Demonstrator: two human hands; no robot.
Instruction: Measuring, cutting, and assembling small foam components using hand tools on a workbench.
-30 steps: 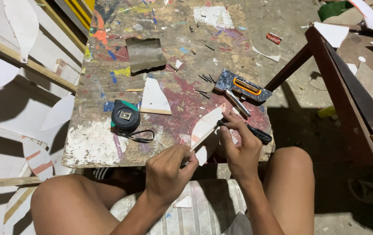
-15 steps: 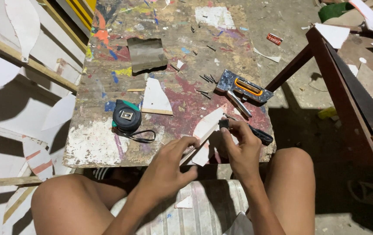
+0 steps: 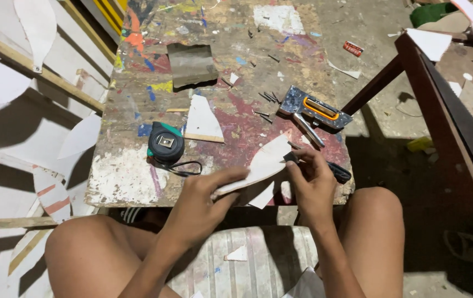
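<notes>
Since the earlier frame, both hands are lowering the white curved strip (image 3: 261, 165) toward the table's (image 3: 137, 182) near edge. Left hand (image 3: 203, 201) is pinching its lower end; right hand (image 3: 313, 182) is gripping the upper end, fingers closed on it, at lower centre, beside the tape measure (image 3: 166, 142).

workshop | paint-stained worktable (image 3: 137, 182) | staple gun (image 3: 314, 108) | tape measure (image 3: 166, 142) | loose nails (image 3: 266, 97)
</notes>
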